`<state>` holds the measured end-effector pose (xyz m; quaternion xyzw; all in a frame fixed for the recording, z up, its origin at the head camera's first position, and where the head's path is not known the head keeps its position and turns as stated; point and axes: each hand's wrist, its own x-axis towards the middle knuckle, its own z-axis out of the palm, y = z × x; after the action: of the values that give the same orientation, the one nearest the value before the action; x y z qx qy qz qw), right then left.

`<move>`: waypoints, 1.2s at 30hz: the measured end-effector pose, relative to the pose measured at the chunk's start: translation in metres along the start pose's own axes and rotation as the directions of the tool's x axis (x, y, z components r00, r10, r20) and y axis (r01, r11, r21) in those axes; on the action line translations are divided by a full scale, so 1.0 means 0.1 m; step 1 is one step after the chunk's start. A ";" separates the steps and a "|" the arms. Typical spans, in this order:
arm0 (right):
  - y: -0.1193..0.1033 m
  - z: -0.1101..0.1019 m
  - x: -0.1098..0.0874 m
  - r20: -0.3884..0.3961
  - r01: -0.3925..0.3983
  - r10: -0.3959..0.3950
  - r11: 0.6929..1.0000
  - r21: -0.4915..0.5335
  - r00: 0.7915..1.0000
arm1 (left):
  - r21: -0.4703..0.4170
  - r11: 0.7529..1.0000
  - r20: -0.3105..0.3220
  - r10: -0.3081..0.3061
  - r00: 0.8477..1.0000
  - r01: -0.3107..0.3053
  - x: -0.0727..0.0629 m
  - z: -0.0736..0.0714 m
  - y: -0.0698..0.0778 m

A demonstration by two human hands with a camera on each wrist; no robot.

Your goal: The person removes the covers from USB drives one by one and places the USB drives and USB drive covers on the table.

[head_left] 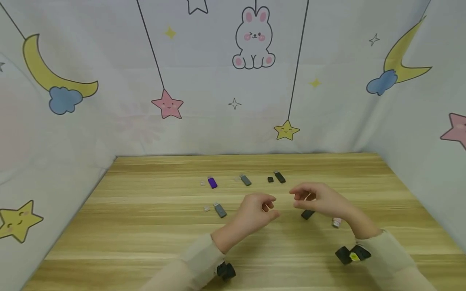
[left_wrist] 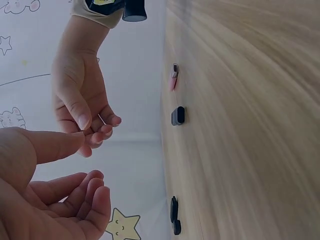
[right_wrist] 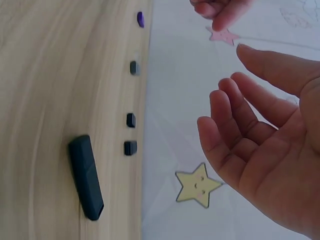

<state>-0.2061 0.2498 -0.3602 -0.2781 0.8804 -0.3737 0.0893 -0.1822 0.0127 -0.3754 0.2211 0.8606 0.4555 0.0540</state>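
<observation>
My left hand (head_left: 256, 212) hovers above the middle of the table with loosely bent fingers and holds nothing. Facing it, my right hand (head_left: 318, 199) hangs in the air, also bare, with its thumb apart from the fingers. Below the right hand lies a black USB flash drive (head_left: 307, 214), partly hidden by it in the head view; the right wrist view shows this dark drive (right_wrist: 86, 177) whole. A pink USB flash drive (head_left: 336, 222) rests by the right wrist. Left of my left hand lies a grey USB flash drive (head_left: 220, 210) beside a small clear cap (head_left: 206, 209).
Farther back stand in a row a purple USB drive (head_left: 212, 182) with a clear cap (head_left: 202, 183), another grey drive (head_left: 245, 180), and a black drive (head_left: 280, 177) with its black cap (head_left: 270, 179). A patterned curtain (head_left: 204, 133) encloses the wooden table (head_left: 145, 242) behind and at both sides.
</observation>
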 end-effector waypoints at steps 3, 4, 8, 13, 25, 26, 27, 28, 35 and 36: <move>0.07 -0.07 -0.03 0.012 0.006 -0.007 1.000 0.027 1.000 | -0.004 1.000 -0.005 0.005 1.000 -0.005 0.05 0.05 0.03; 0.10 -0.10 -0.03 0.017 0.007 -0.008 0.999 0.037 1.000 | -0.005 1.000 -0.005 0.005 1.000 -0.005 0.07 0.07 0.03; 0.19 -0.17 -0.05 0.029 -0.018 0.016 0.998 0.065 0.999 | -0.005 1.000 -0.004 0.001 1.000 -0.001 0.13 0.15 0.05; 0.32 -0.22 -0.07 0.043 -0.046 0.043 0.996 0.073 0.998 | -0.007 1.000 0.008 -0.010 1.000 0.010 0.20 0.24 0.07; 0.57 -0.24 -0.05 0.086 -0.116 0.107 0.987 0.108 0.991 | -0.069 0.995 0.011 -0.075 0.997 0.075 0.37 0.47 0.08; 0.59 -0.23 -0.04 0.088 -0.119 0.110 0.987 0.110 0.990 | -0.074 0.994 0.009 -0.081 0.997 0.081 0.38 0.49 0.06; 0.61 -0.23 -0.04 0.089 -0.122 0.113 0.986 0.111 0.990 | -0.077 0.993 0.009 -0.089 0.996 0.089 0.39 0.51 0.06; 0.64 -0.23 -0.04 0.089 -0.125 0.115 0.986 0.108 0.989 | -0.080 0.992 0.009 -0.097 0.995 0.097 0.40 0.53 0.05; 0.77 -0.21 -0.03 0.111 -0.173 0.159 0.977 0.124 0.981 | -0.048 0.991 0.012 -0.121 0.993 0.122 0.48 0.64 0.00; 0.79 -0.21 -0.03 0.116 -0.179 0.165 0.976 0.127 0.979 | -0.045 0.991 0.013 -0.124 0.992 0.124 0.48 0.65 0.00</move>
<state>-0.2446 0.3087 -0.4012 -0.2132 0.8676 -0.4087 0.1864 -0.2062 0.0834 -0.4079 0.1682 0.8618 0.4697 0.0917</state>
